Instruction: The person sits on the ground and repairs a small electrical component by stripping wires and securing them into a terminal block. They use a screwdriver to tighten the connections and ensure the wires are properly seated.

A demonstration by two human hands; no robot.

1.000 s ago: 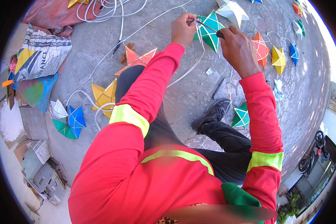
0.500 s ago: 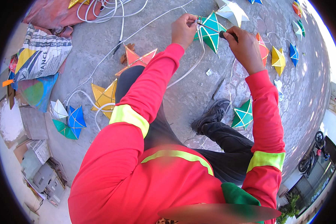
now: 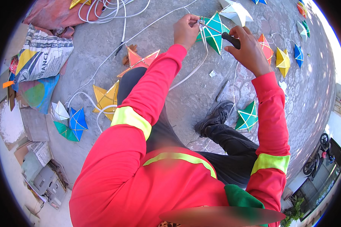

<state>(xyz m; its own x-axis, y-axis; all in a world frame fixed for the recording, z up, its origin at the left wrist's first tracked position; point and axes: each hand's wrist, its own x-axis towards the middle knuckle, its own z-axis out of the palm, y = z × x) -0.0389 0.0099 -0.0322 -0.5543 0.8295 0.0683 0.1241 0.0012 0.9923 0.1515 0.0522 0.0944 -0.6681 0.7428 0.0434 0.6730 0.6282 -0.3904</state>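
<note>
My left hand [image 3: 186,32] pinches a small whitish connector [image 3: 201,22] with white cable [image 3: 204,56] running down from it. In my right hand [image 3: 248,47] is a screwdriver [image 3: 231,40] with a dark handle, gripped loosely, thumb and fingers around the handle. Its thin shaft points left, and the tip meets the connector. Behind the shaft lies a green star lantern [image 3: 216,36] with gold edges, and a white star lantern [image 3: 236,13] sits just beyond it. How the wires enter the connector is too small to see.
A red star [image 3: 142,60] and a yellow star [image 3: 106,97] lie by my left knee. Near my shoe [image 3: 218,117] is another green star [image 3: 247,117]. White cable coils [image 3: 110,11] and a printed sack [image 3: 45,53] are at left; more stars, including a yellow one [image 3: 282,61], are at right.
My right hand's fingers have loosened and shifted around the screwdriver handle, showing more of it. My left hand stays in place with the connector.
</note>
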